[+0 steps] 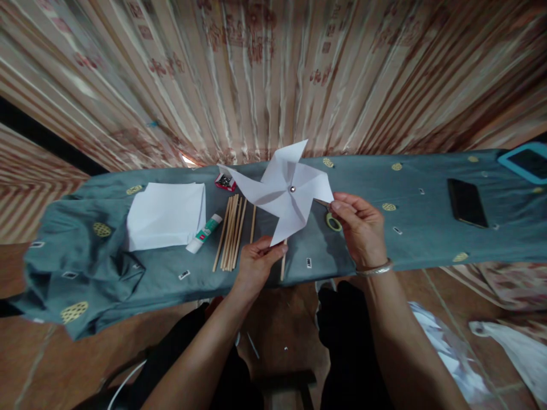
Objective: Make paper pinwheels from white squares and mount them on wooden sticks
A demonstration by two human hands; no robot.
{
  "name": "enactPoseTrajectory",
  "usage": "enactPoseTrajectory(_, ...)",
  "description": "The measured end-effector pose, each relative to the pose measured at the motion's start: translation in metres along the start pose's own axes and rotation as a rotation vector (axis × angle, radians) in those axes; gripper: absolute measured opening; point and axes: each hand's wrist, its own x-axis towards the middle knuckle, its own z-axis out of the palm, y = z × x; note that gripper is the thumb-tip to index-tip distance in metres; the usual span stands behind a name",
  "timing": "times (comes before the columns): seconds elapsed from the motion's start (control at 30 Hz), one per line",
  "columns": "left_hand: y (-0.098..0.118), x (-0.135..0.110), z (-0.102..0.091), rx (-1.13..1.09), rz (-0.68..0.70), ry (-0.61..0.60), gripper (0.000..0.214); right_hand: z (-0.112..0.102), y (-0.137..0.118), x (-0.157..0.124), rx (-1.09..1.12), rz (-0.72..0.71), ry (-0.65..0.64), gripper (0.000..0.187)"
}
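Far off to the left of my left hand lies a flat pile of white paper, smooth and square. Closer to that hand is a small glue stick, round like a tube, and then a bunch of thin wooden sticks lying side by side. I think they lie there so I can reach them.

My left hand is closed in a pinch on the bottom point of the white paper pinwheel. One more stick is right by my fingertips; I cannot tell if I grip it too. The pinwheel is up between my two hands, above the grey-green cloth. It has pointy folded wings and a shiny little pin in the middle.

My right hand pinches the right wing tip. I hold only the tips, likely so the thin paper does not crumple. A green scissors handle peeks out beside this hand. Further right lies a flat black phone.
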Motion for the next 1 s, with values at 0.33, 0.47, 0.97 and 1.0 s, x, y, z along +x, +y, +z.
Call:
enactPoseTrajectory(0.33,0.001,0.003,0.001,-0.082,-0.023,0.068,0.033,0.01,0.004,-0.015,0.01,0.074,-0.059,0.026)
enactPoseTrajectory(0.47,0.002,0.004,0.0,-0.074,-0.003,0.078,0.03,0.015,0.006,-0.022,0.029,0.112,-0.096,0.025)
enactPoseTrajectory(0.97,0.003,0.006,-0.002,-0.049,0.047,0.093,0.026,0.039,0.007,-0.051,0.105,0.268,-0.268,0.027)
enactPoseTrajectory(1.0,0.003,0.006,-0.002,-0.049,0.044,0.089,0.026,0.039,0.007,-0.052,0.105,0.273,-0.274,0.027)
